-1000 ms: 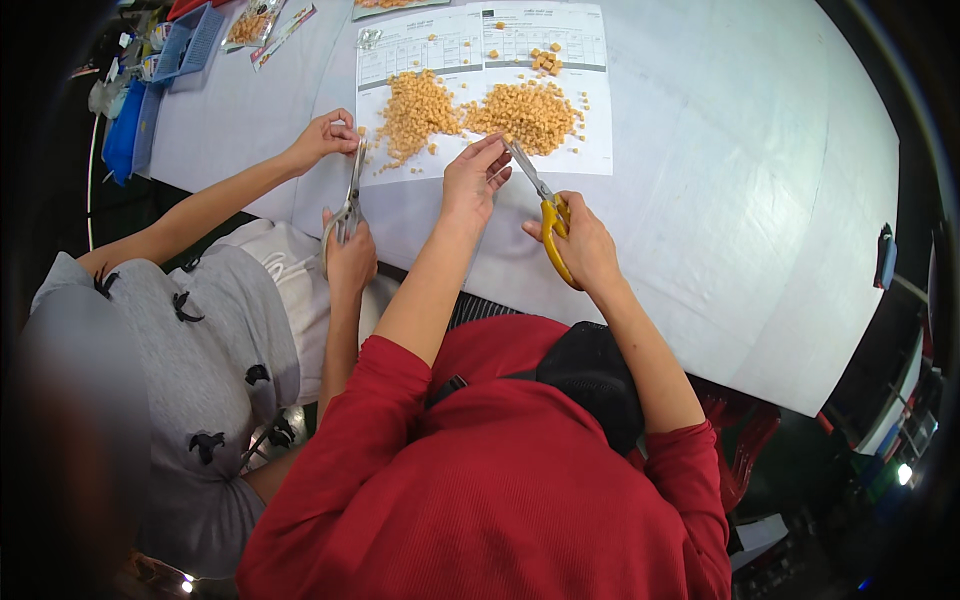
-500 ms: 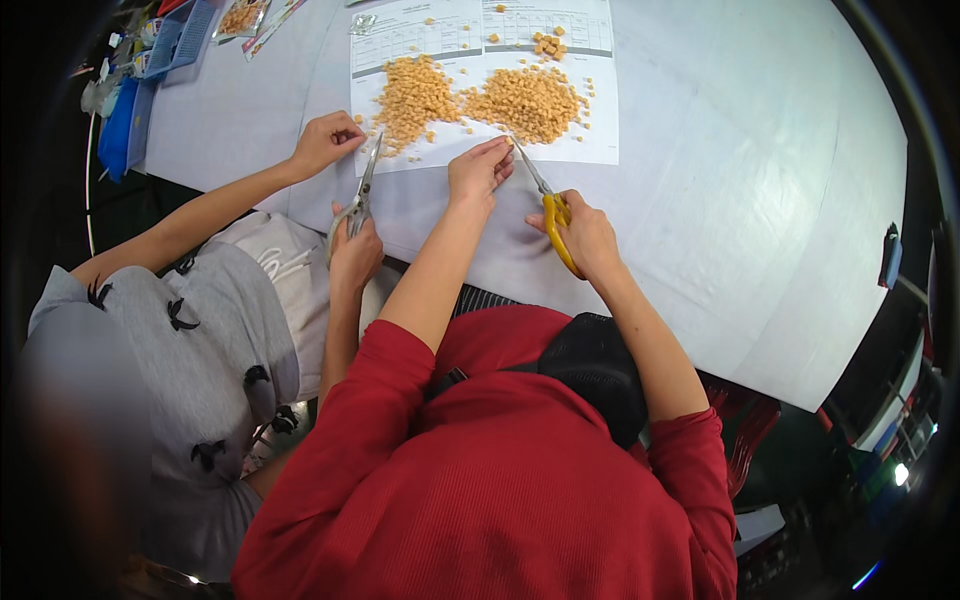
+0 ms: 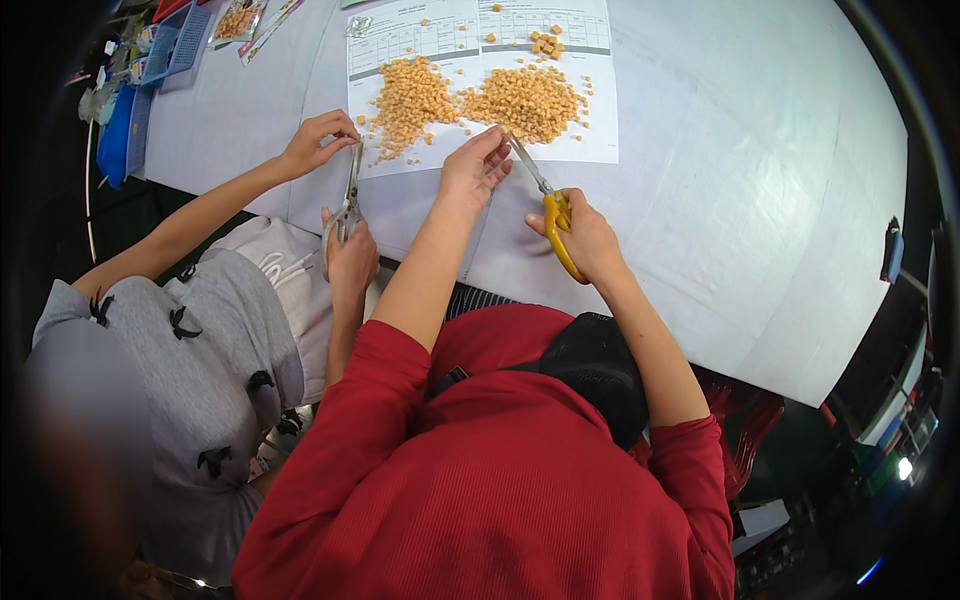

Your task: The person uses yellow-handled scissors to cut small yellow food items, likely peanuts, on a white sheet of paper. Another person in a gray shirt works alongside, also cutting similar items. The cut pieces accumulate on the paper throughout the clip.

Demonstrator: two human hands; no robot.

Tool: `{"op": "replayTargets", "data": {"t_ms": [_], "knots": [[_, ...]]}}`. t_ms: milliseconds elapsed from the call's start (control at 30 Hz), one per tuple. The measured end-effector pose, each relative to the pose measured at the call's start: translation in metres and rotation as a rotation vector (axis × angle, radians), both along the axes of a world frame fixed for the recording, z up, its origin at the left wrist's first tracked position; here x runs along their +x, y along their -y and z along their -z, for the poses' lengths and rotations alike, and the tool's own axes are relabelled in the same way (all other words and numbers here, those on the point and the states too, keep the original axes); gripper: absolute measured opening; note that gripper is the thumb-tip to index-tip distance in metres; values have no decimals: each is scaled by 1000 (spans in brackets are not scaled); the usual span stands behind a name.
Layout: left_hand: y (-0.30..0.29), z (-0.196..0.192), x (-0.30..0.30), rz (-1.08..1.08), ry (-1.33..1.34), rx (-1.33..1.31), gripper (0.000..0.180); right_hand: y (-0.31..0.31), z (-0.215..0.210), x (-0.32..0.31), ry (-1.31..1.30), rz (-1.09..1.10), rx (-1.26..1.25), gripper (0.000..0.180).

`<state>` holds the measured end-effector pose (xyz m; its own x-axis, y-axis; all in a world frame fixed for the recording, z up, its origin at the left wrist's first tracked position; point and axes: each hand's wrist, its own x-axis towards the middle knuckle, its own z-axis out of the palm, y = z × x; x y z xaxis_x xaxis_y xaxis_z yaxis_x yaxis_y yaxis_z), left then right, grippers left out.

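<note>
Two white printed sheets with grey table grids (image 3: 480,60) side by side at desk's far edge. Clear plastic packets (image 3: 240,18) of tan pieces near far left corner.

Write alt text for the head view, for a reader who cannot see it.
A person in red holds yellow-handled scissors in the right hand while the left hand pinches something at the blade tips, beside two heaps of small tan cubes on a printed sheet. At left, a co-worker in grey works metal scissors on the same white table.
</note>
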<state>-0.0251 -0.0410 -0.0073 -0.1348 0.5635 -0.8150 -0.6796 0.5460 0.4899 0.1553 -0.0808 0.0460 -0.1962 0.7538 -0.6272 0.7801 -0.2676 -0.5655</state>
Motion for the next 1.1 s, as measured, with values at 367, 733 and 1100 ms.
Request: {"op": "replayTargets", "data": {"t_ms": [367, 733, 1100], "knots": [[5, 8, 1, 9, -66, -58, 19, 0, 15, -10, 45, -29, 100, 72], [9, 4, 11, 121, -183, -76, 27, 3, 18, 0, 81, -37, 44, 71], [-25, -12, 26, 291, -361, 193, 26, -19, -4, 29, -11, 29, 51, 70]]}}
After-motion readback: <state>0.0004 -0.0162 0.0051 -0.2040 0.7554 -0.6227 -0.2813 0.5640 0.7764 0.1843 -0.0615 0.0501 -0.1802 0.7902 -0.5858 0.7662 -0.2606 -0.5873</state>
